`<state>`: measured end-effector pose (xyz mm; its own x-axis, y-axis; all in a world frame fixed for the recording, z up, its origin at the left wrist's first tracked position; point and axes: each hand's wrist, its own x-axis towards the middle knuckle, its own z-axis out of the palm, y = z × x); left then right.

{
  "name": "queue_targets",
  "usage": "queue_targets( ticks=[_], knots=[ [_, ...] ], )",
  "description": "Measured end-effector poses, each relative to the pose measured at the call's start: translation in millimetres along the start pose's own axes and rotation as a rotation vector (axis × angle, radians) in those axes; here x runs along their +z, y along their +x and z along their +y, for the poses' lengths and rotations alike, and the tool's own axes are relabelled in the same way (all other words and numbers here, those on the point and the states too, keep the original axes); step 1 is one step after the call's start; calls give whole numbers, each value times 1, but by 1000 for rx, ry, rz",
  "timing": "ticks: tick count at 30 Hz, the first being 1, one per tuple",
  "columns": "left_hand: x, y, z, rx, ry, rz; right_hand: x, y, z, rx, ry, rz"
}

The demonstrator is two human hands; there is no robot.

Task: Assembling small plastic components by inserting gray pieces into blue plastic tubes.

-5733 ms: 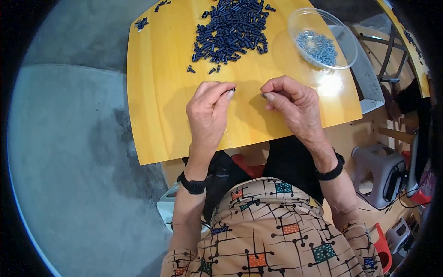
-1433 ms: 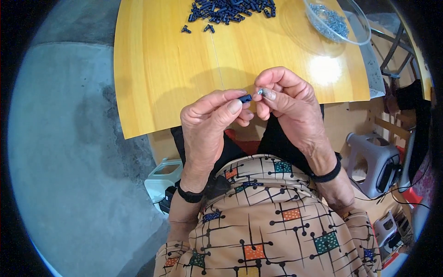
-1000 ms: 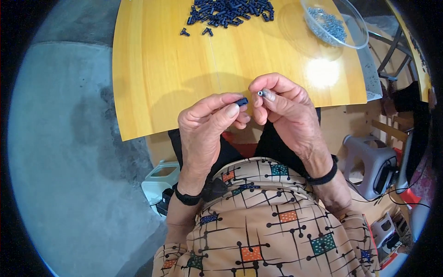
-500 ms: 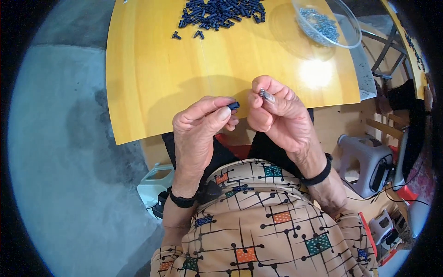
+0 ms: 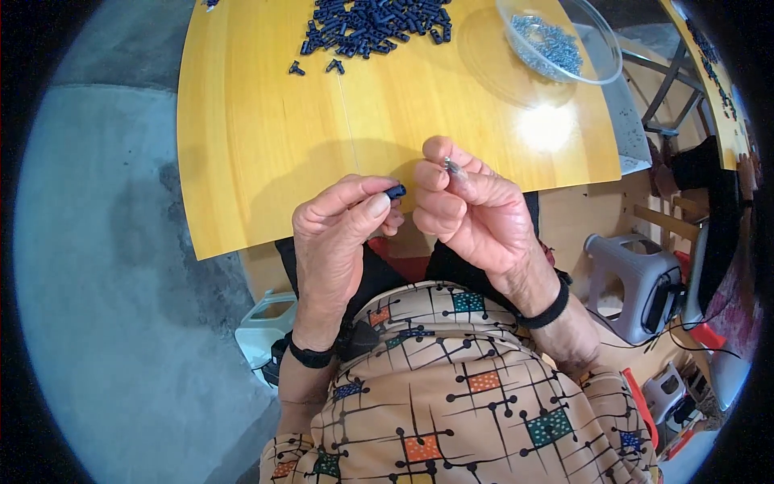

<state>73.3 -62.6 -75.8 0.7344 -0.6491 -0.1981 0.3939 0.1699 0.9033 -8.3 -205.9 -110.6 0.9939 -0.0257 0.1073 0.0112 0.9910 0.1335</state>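
Note:
Between the thumb and fingertips of my left hand (image 5: 332,230) is a small dark blue plastic piece (image 5: 395,192), short and tube-like. My right hand (image 5: 482,211) pinches a tiny silvery metal piece (image 5: 448,161), which looks like a small screw; the fingers hide most of it. Both hands are raised near the table's front edge, close together, the two pieces apart. A pile of similar dark blue plastic pieces (image 5: 372,26) lies at the far side of the table, with two loose ones (image 5: 335,66) in front of it.
On the yellow wooden table (image 5: 258,161), a clear plastic bowl (image 5: 610,71) of small silvery metal parts (image 5: 552,50) stands at the far right. A grey plastic stool (image 5: 633,278) is at the right, a pale one (image 5: 262,327) at the left. Another table (image 5: 721,97) shows at far right.
The whole view has shifted slightly, so the table and pile sit a little further left. My right hand has come slightly nearer the left; both keep their pinch on the pieces.

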Motion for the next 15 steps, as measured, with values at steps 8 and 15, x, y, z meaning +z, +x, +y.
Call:
queue_targets(
  ticks=[8, 15],
  knots=[
    [0, 0, -1, 13, -2, -9, 2, -2, -1, -52, -135, 84],
    [-1, -1, 1, -3, -8, 0, 2, -3, 1, -60, -224, 95]
  ],
)
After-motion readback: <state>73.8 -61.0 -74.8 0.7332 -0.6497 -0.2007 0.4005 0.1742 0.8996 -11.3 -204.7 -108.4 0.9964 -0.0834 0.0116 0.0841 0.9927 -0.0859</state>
